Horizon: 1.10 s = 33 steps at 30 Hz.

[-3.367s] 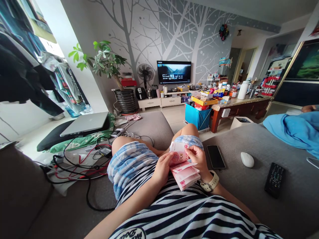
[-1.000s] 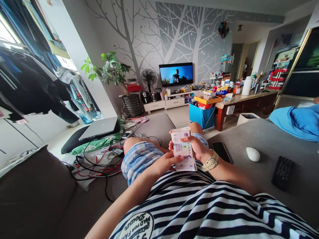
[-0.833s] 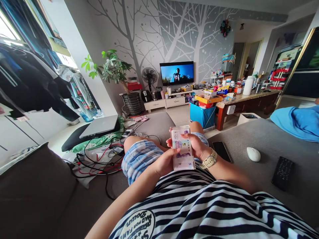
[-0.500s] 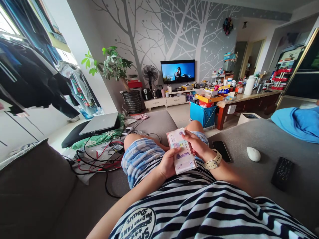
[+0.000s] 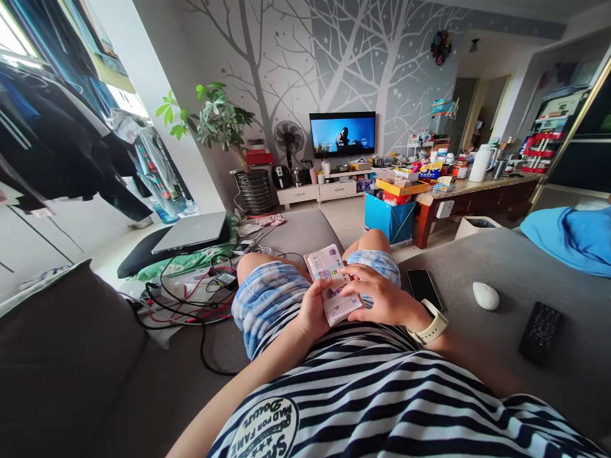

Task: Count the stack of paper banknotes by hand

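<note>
A thick stack of purple-pink banknotes (image 5: 329,262) lies tilted over my lap, the top note showing a 5. My left hand (image 5: 315,310) is wrapped round the stack's left edge, with its thumb on top. From the right, my right hand (image 5: 379,296) reaches over the stack; its fingers are spread across the top note and its thumb is at the lower right corner. A cream watch (image 5: 432,324) is on my right wrist.
On the grey sofa to the right are a phone (image 5: 424,289), a white mouse (image 5: 485,296), a black remote (image 5: 541,333) and a blue cloth (image 5: 568,238). Tangled cables (image 5: 191,305) and a closed laptop (image 5: 193,233) are at the left.
The stack has shifted slightly left in my left hand. My right hand has turned from gripping the right edge to lying over the top with fingers spread.
</note>
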Tool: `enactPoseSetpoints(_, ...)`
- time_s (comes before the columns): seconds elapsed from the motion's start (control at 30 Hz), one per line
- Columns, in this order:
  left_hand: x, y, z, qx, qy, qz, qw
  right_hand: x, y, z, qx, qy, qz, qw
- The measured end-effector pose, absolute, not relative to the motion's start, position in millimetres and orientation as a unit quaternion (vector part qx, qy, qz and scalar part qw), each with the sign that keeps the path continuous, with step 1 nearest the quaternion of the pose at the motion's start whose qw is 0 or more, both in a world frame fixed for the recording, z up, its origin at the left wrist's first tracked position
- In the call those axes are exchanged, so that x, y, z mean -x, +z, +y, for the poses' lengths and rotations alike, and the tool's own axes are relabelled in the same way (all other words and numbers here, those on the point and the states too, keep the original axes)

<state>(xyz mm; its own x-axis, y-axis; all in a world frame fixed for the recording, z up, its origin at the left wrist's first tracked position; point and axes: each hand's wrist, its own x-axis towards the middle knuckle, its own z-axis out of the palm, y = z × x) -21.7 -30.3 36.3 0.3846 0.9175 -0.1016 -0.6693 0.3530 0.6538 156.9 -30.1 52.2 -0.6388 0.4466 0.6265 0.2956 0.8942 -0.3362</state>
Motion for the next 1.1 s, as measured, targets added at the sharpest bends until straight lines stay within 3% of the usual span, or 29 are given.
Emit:
enactPoseSetpoints(0.9, 18, 32, -37, -0.282, 0.54, 0.249, 0.753, -139, 41, -41, 0.247, -0.004, -0.893, 0.375)
enactPoseSetpoints(1.1, 15, 35, -40, -0.288, 0.534, 0.258, 0.752, -138, 49, -36, 0.332, -0.026, -0.844, 0.42)
